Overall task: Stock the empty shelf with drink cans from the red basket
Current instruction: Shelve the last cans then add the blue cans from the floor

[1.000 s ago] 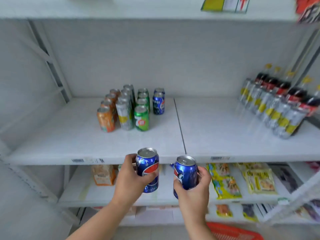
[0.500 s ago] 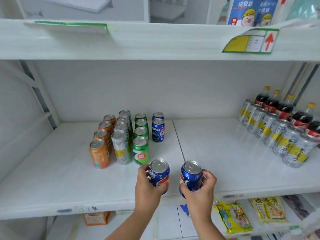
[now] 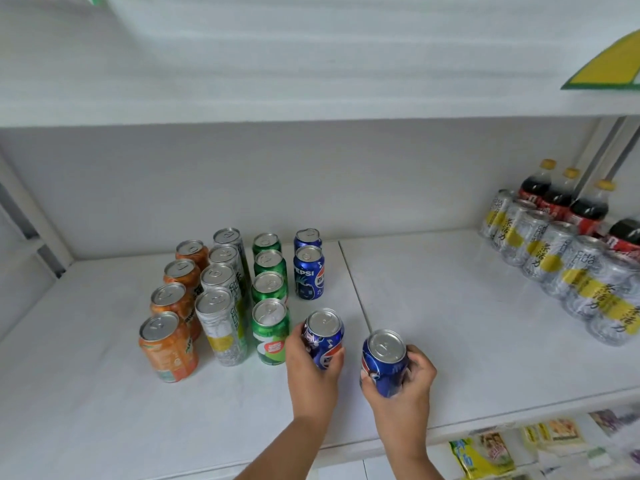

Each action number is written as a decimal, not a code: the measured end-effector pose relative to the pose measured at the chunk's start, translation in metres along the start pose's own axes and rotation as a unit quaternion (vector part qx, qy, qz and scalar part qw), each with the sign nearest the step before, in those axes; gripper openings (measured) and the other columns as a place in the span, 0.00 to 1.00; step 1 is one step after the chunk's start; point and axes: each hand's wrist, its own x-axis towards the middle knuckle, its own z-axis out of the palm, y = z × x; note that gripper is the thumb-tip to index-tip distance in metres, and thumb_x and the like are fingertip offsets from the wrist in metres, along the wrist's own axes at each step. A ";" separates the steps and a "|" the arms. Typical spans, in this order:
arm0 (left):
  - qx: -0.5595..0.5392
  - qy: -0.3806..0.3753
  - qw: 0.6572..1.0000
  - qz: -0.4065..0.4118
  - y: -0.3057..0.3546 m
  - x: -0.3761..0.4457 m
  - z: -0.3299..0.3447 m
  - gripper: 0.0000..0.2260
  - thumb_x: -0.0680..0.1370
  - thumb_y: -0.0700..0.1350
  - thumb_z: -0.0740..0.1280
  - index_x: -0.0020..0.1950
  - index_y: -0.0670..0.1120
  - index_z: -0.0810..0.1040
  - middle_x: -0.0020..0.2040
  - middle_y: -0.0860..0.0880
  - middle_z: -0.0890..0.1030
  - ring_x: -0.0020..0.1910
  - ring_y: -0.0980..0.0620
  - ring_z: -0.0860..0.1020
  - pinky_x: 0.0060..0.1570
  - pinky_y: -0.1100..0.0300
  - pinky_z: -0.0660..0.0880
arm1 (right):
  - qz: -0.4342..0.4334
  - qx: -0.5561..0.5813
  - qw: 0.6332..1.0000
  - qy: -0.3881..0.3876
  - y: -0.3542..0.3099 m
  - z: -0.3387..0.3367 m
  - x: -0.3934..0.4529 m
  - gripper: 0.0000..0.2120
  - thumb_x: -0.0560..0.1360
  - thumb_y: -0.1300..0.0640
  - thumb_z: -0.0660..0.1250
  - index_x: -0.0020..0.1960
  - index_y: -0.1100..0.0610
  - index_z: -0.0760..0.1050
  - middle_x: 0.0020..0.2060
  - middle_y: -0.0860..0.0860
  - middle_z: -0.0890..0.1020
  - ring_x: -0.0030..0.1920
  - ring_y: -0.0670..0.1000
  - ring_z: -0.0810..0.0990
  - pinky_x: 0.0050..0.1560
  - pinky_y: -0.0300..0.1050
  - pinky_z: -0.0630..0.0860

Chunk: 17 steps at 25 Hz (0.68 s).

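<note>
A white, smooth shelf board carries everything, split by a thin dark seam that runs back from just between the two hands. A plain white back wall closes it behind, and the white underside of the next shelf up fills the top of the view, with a yellow and green label cut off at the right edge.

The left hand makes a clenched grip around a blue Pepsi drink can with a silver top, held upright with a slight tilt. Whether its base touches the board cannot be told, since the fingers cover it. The right hand has its grip closed on a second blue drink can, near the first and apart from it, its lower part hidden by the palm.

Just left of the left grip stand four rows of upright cans running back to the wall: green cans nearest, then tall silver cans with yellow bands, then orange cans farthest left. Straight beyond the left grip two more blue Pepsi cans stand one behind the other.

Well off to the right of the right grip are clear, silvery bottles with yellow labels and dark cola bottles with yellow caps, partly cut off by the frame. Below the board's front edge, yellow snack packets show blurred on a lower shelf. The red basket is out of view.
</note>
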 end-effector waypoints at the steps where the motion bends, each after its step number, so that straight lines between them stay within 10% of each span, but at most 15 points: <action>1: -0.003 0.003 1.000 0.000 0.000 0.005 0.004 0.32 0.67 0.40 0.76 0.62 0.58 0.64 0.55 0.57 0.73 0.54 0.61 0.76 0.47 0.76 0.72 | -0.004 -0.002 1.000 -0.007 0.001 0.000 0.002 0.42 0.57 0.64 0.80 0.58 0.39 0.61 0.53 0.44 0.77 0.52 0.38 0.78 0.51 0.26 0.73; 17: 0.162 0.076 0.984 -0.026 0.001 0.067 0.045 0.33 0.75 0.43 0.68 0.74 0.44 0.55 0.73 0.42 0.64 0.72 0.42 0.64 0.69 0.53 0.63 | -0.017 -0.031 0.998 -0.051 0.002 -0.007 0.006 0.41 0.59 0.63 0.80 0.59 0.38 0.59 0.56 0.45 0.75 0.56 0.45 0.77 0.54 0.26 0.72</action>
